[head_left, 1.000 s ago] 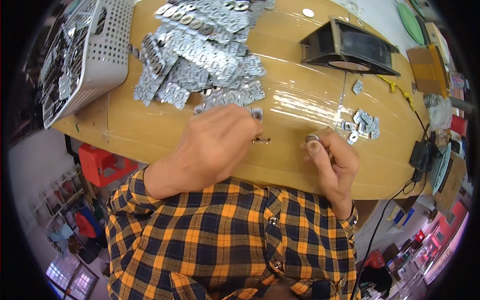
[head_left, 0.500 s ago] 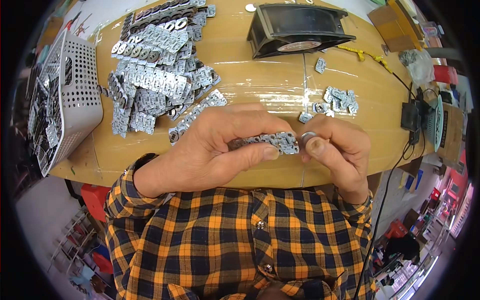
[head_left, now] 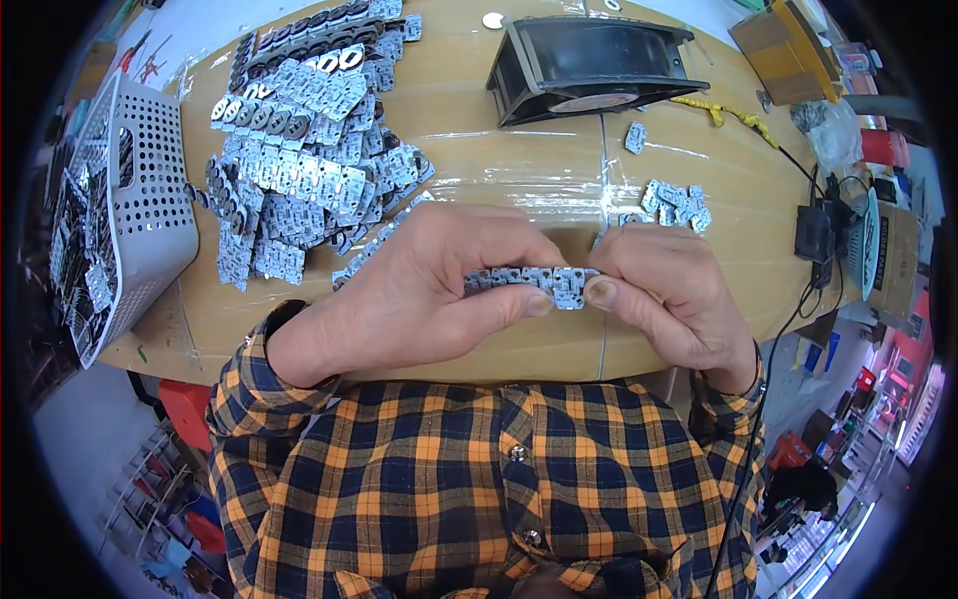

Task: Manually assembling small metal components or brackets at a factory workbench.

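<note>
2 hands (head_left: 424,285) on strip (head_left: 569,288); shiny table (head_left: 469,150); red stool (head_left: 186,411).

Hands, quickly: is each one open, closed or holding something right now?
Left hand: closed, holding the silvery strip of boards.
Right hand: closed at the strip's right end; what it pinches cannot be told.

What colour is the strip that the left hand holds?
The strip is silvery grey with dark marks; see head view.

The silvery patterned strip (head_left: 569,288) is held crosswise
</note>
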Tool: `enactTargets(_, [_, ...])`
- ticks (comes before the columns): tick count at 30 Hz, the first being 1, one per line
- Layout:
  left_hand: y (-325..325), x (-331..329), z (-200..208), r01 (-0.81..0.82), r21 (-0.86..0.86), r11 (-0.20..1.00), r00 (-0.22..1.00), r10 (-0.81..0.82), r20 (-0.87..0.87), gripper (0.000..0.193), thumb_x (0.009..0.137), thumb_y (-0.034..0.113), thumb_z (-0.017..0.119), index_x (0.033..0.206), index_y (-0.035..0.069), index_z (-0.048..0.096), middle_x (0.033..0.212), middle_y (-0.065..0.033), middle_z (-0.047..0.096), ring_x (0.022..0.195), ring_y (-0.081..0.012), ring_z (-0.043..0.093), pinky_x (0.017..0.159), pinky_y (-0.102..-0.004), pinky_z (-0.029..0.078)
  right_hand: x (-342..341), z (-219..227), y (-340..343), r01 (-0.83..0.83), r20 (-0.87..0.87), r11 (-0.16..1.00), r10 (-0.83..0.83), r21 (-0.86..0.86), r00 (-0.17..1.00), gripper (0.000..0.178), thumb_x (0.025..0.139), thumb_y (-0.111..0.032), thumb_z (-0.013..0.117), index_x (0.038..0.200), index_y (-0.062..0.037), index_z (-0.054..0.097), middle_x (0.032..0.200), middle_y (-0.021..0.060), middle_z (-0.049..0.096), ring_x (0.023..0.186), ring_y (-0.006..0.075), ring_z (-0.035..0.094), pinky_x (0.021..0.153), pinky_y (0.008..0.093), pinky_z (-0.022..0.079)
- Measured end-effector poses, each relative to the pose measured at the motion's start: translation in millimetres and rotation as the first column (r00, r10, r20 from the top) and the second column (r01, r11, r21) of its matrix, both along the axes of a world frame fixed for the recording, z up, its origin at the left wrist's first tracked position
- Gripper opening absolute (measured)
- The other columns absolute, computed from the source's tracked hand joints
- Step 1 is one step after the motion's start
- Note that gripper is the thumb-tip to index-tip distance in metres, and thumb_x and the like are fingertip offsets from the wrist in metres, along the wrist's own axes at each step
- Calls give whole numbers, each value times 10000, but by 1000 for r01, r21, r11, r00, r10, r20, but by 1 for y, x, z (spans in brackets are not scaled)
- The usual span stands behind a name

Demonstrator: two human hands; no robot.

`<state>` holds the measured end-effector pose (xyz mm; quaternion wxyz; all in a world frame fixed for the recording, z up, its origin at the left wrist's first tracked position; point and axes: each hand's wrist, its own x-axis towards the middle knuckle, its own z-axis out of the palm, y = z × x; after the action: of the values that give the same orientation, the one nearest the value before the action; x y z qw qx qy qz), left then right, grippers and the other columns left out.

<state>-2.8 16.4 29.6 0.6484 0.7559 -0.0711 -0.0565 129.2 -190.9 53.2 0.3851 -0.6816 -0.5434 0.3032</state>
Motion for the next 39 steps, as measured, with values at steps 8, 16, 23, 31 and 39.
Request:
enactTargets(8, [3, 3, -1, -203, -245, 948, 937, 116, -329, 114, 872, 66, 706, 932, -26, 677, 752, -43, 670, 640, -52, 618, 478, -172, 453, -5, -17, 16, 194, -368, 979, -205, -67, 907, 197, 907, -137, 614, 814, 37, 611, 683, 113, 608, 507, 165, 544, 475, 265, 424])
enactTargets(16, [4, 4, -19, -325, -180, 928, 944, 305, -129, 181, 875, -16, 646, 1053, -42, 655, 858, -59, 672, 700, -95, 625, 549, -204, 470, -3, -39, 24, 397, -755, 896, -400, -202, 520, 242, 969, -151, 521, 820, 30, 583, 685, 105, 632, 462, 83, 516, 412, 202, 402])
enactTargets(23, [2, 7, -26, -417, 240, 877, 873, 312, 376, 327, 782, -92, 650, 1103, -33, 651, 842, -117, 647, 675, -183, 628, 570, -259, 466, -9, -40, 27, 456, -563, 879, -448, -137, 694, 220, 968, -143, 542, 810, 3, 587, 689, 61, 625, 477, 47, 500, 427, 189, 388])
enactTargets(31, [-3, 11, -35, -514, 259, 818, 777, 316, 545, 360, 720, -126, 624, 1075, -59, 621, 818, -137, 595, 649, -269, 628, 530, -343, 505, -7, -38, 26, 409, -572, 899, -420, -156, 705, 232, 963, -150, 542, 776, -17, 578, 663, 31, 618, 471, 22, 477, 425, 173, 350])
enactTargets(39, [-5, 11, -34, -524, 252, 813, 774, 331, 541, 358, 721, -121, 631, 1074, -65, 614, 824, -145, 598, 655, -273, 631, 533, -342, 508, -7, -41, 27, 438, -625, 878, -454, -193, 635, 240, 965, -158, 531, 790, -2, 579, 659, 53, 618, 449, 36, 460, 408, 178, 341])
